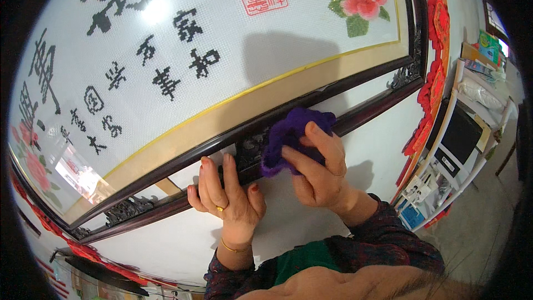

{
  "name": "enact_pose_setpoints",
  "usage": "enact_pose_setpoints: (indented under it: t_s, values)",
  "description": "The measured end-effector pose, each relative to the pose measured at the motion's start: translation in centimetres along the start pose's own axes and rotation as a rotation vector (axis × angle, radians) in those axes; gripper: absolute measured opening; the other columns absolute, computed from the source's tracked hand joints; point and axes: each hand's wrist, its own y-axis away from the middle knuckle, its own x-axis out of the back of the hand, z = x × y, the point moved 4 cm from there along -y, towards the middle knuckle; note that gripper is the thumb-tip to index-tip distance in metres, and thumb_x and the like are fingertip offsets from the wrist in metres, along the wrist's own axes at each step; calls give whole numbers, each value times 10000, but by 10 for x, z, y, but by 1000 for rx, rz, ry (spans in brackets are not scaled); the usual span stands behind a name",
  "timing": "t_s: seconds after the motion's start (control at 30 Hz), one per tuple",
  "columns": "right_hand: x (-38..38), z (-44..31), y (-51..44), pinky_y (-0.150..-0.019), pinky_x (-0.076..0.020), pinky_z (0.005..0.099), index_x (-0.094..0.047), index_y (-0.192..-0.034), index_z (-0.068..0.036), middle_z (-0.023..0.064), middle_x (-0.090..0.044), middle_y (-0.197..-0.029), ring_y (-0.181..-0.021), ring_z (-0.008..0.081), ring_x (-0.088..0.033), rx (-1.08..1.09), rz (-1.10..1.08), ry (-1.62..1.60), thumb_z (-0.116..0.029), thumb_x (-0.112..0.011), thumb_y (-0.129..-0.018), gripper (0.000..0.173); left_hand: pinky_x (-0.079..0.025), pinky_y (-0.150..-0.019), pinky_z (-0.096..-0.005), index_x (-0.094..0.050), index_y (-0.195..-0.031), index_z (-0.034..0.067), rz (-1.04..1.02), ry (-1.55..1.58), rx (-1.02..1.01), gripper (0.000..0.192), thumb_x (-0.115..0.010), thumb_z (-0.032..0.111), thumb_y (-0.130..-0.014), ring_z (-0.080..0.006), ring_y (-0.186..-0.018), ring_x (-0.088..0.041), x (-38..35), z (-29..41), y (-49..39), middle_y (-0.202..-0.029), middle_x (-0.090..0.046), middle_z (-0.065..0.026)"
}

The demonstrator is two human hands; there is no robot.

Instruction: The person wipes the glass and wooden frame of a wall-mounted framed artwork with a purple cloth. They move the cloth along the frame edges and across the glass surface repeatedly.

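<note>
A large framed cross-stitch picture [200, 75] with black characters and pink flowers hangs on a white wall. Its dark wooden frame [366, 116] has a double lower rail with carved openwork between the bars. My right hand [320, 166] holds a bunched purple cloth [297, 129] against the lower rail, right of a carved piece [252, 146]. To the left of the cloth, my left hand [229, 196] rests its spread fingertips on the same rail, holding nothing. A ring and a thin bracelet are on that hand and wrist.
Red festive hangings [437, 75] run down the wall right of the frame, and more red decoration [83, 252] lies below its left end. A white-edged shelf unit [458, 141] with a dark screen-like panel and packages stands at the right. Items fill the lower left.
</note>
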Motion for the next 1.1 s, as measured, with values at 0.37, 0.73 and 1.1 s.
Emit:
enact_pose_setpoints:
  t_s: [0.37,0.73,1.1]
  values:
    - [9,19,13,-975,-313,483,-686,-905,-172,-1,-614,-1065,-956,221,-511,304,-26,267,-232,-632,-747,177,-44,-1136,-488,-486,-1320,-35,-25,44,24,534,-371,349,-967,-309,-1320,-336,-1,5,3,-1417,-405,-184]
    - [-30,-16,35,-899,-304,534,-609,-810,-257,-50,-554,-956,-931,189,-484,486,-184,141,-221,-616,-743,76,-69,-1131,-493,-509,-1293,-41,-36,3,33,518,-402,333,-951,-290,-1290,-362,-7,0,7,-1375,-467,-149]
    - [63,73,10,-815,-407,409,-584,-771,-39,132,-569,-858,-840,289,-531,-178,484,566,46,-512,-689,138,-70,-1128,-494,-490,-1300,-54,1,76,-13,525,-383,315,-941,-296,-1288,-365,-2,2,5,-1376,-466,-156]
